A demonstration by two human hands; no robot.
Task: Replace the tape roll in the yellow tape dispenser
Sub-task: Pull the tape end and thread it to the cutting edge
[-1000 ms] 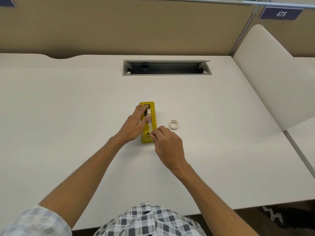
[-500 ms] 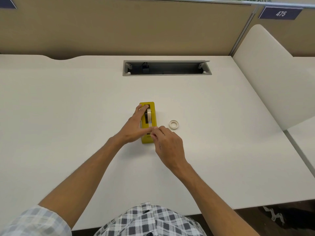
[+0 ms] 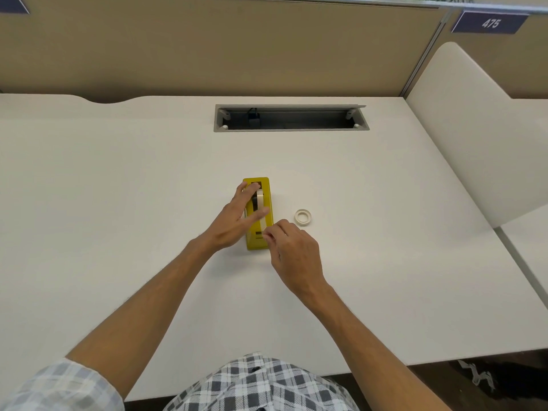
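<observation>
Left hand (image 3: 234, 221) fingers now spread flatter over dispenser (image 3: 257, 213); thumb extended across tape.

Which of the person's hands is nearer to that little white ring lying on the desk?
The right hand. It is just in front of and left of the white ring, fingertips at the yellow tape dispenser. The left hand rests across the dispenser, farther away.

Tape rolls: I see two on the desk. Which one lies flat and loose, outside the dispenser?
The small white roll, alone on the desk right of the yellow dispenser. The other roll stands on edge inside it.
</observation>
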